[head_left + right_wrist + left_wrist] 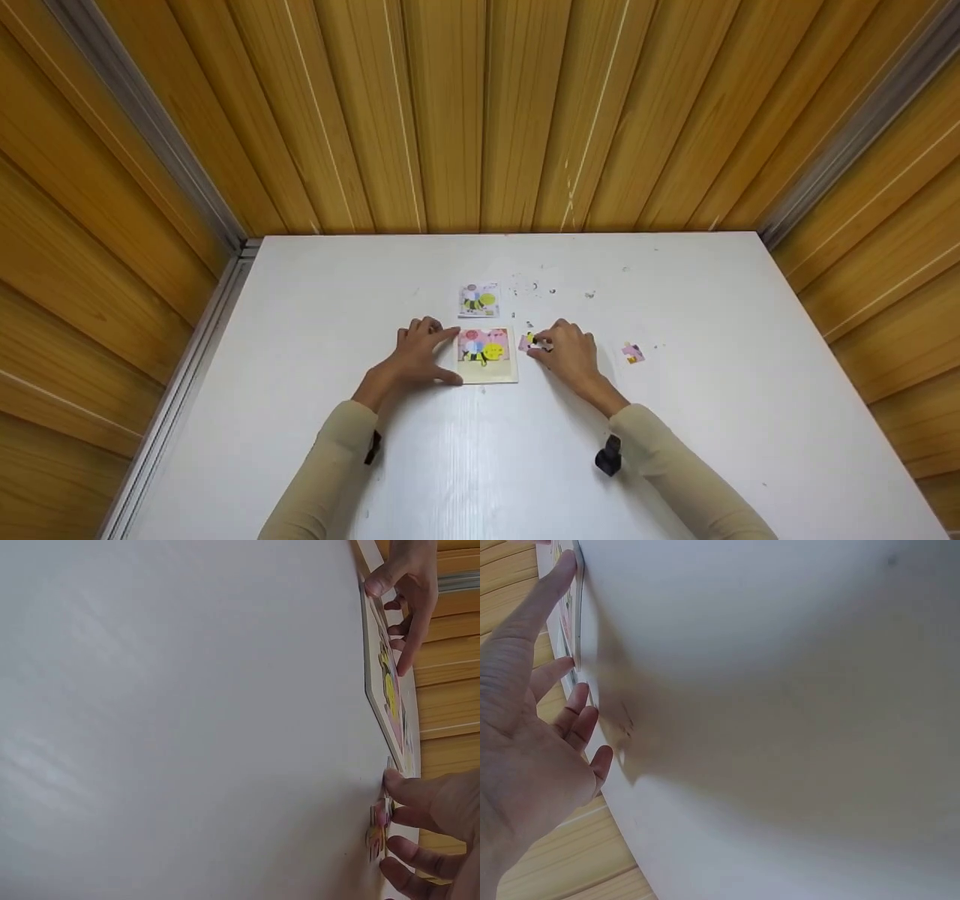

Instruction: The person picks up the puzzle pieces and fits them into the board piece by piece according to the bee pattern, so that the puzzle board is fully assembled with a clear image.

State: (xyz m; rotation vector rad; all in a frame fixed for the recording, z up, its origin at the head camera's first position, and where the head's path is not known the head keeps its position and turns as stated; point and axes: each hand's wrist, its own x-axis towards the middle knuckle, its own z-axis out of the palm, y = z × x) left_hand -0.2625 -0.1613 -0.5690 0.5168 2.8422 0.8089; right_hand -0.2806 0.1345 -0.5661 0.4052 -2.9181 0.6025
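A square jigsaw tray [487, 373] lies on the white table, its upper half filled with pink pieces forming a yellow-and-black bee [491, 351]; its lower half shows bare pale wood. My left hand [418, 356] spans the tray's left side with extended fingers, the index fingertip at the upper corner and the thumb at the lower one. Just right of the tray, my right hand [574, 358] pinches a pink, yellow and black puzzle piece [526, 343] between thumb and fingers, which partly cover it. Another loose puzzle piece [632, 352] lies farther right.
Behind the tray lies a picture card [480, 301] with the same bee design. Small dark marks [590, 295] spot the white tabletop [465, 465]. Wood-patterned walls [450, 112] stand behind the table and along both sides.
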